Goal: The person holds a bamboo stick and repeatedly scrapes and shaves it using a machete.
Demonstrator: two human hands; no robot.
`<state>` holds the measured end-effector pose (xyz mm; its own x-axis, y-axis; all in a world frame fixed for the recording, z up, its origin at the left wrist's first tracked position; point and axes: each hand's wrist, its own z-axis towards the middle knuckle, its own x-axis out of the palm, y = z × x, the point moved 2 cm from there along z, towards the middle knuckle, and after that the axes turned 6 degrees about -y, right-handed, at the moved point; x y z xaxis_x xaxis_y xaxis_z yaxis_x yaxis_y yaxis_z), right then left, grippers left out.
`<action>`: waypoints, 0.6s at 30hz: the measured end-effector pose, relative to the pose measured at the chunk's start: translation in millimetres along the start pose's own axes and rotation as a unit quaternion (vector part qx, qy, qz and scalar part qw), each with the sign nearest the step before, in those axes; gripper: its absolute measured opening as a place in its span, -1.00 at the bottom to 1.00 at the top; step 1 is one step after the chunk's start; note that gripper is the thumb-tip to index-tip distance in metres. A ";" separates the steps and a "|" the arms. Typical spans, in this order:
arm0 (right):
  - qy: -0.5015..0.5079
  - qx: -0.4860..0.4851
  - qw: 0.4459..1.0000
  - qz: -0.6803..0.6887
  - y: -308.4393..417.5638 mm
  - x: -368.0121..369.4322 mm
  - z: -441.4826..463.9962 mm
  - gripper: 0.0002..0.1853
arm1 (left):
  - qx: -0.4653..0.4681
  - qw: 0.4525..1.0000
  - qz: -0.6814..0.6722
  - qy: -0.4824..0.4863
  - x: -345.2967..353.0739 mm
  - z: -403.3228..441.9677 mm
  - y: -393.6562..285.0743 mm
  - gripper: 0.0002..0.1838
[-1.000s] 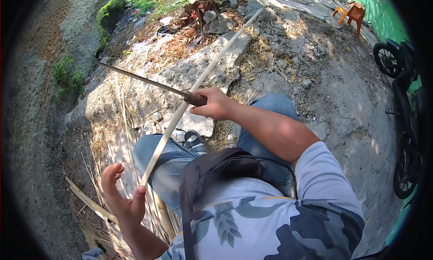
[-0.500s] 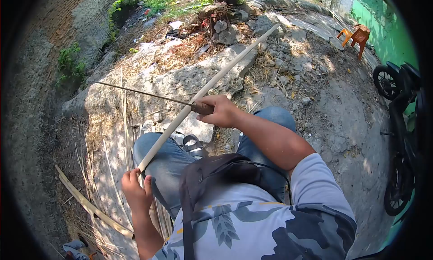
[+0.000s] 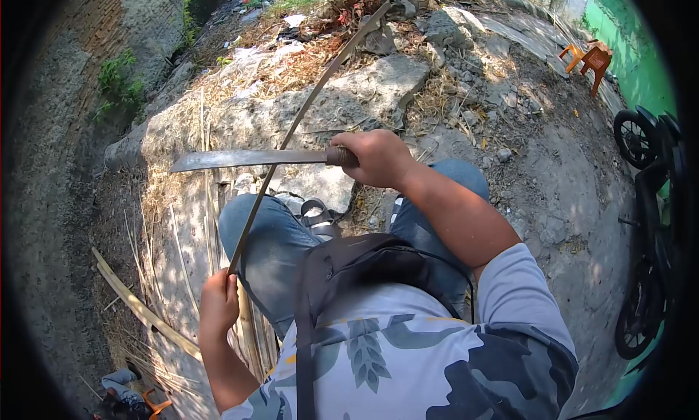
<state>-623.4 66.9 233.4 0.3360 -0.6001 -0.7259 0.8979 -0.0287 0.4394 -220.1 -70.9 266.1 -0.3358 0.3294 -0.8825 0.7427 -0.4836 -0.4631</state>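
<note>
My right hand [image 3: 376, 158] is closed round the brown handle of a machete [image 3: 251, 158], whose broad blade points left with its flat side showing. The blade crosses over a long thin strip [image 3: 307, 104] that looks like split bamboo, its darker side in view. My left hand [image 3: 218, 302] grips the strip's lower end beside my left knee. From there the strip slants up and right to the rubble at the top. Whether blade and strip touch is unclear.
Long split pieces [image 3: 138, 307] and thin strips lie at the lower left. A concrete slab [image 3: 349, 92] stands ahead of my knees. Orange chairs [image 3: 595, 61] and a motorcycle [image 3: 641, 223] are at the right. Part of another person [image 3: 120, 387] shows at the bottom left.
The strip has turned from its pale side to its darker side, and its far end has moved left. My left hand has closed on its lower end. The machete blade has rolled to show its flat side.
</note>
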 end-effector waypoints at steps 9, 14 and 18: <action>0.081 -0.031 0.992 -0.095 -7.3 11.1 -0.1 -0.77 | 0.007 0.999 -0.001 -0.032 23.0 -9.4 1.6 -0.87; 0.135 0.152 0.976 -0.075 -24.5 -0.7 7.3 -0.74 | 0.007 0.998 -0.043 -0.040 38.5 -5.5 25.5 -0.71; 0.116 0.157 0.977 -0.090 -22.4 -1.9 11.3 -0.75 | 0.038 0.999 -0.032 -0.022 32.7 3.6 27.0 -0.50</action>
<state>-647.4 59.6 230.9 0.2686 -0.3668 -0.8907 0.8293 -0.3824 0.4075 -213.1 -76.1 224.4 -0.4069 0.3261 -0.8533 0.6734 -0.5242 -0.5214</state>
